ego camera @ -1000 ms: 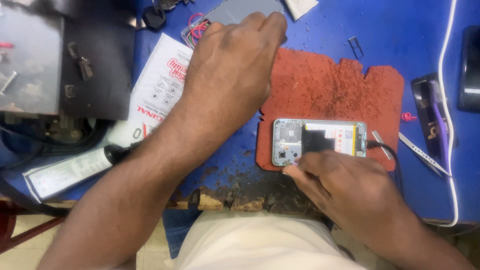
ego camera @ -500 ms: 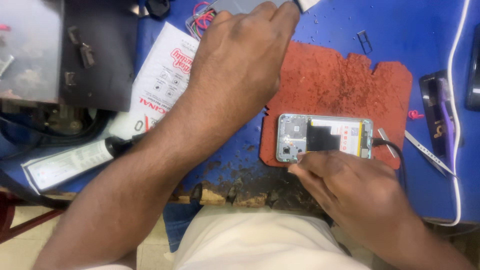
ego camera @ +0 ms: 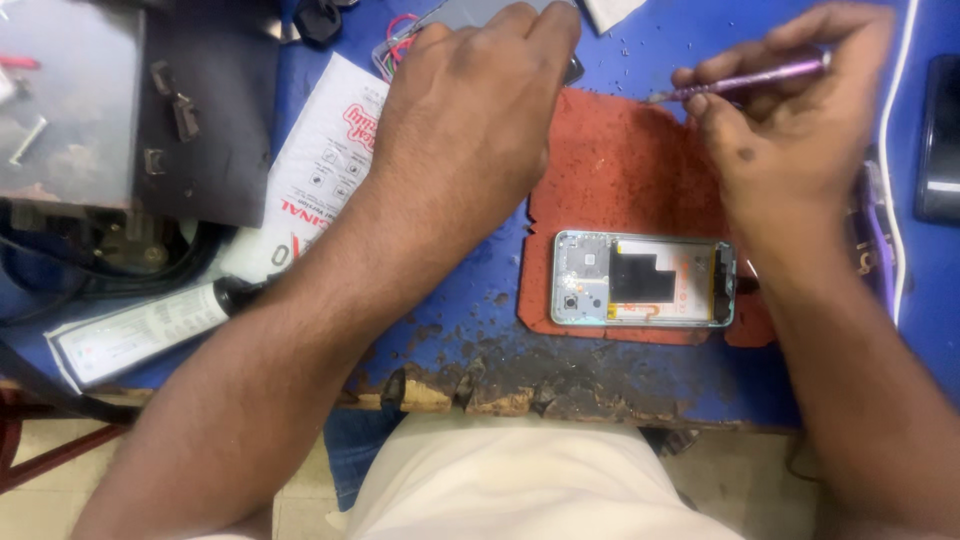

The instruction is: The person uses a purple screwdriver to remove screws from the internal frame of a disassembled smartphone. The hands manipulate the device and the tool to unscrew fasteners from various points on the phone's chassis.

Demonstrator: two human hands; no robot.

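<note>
Opened phone on a red mat, tool in hand

The right hand (ego camera: 800,130) pinches a thin purple metal tool (ego camera: 745,78) above the red rubber mat (ego camera: 620,160); the opened back-less smartphone (ego camera: 645,280) lies near the blue tabletop's (ego camera: 480,280) front edge, untouched. The left hand (ego camera: 470,110) reaches toward the far edge, its grip hidden.

White adhesive tube (ego camera: 150,330) lower left, printed leaflet (ego camera: 320,170) beside it, grey metal box (ego camera: 60,100) top left.

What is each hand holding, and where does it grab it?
The right hand pinches a purple tool along its shaft. Whether the left hand holds anything cannot be told.
</note>
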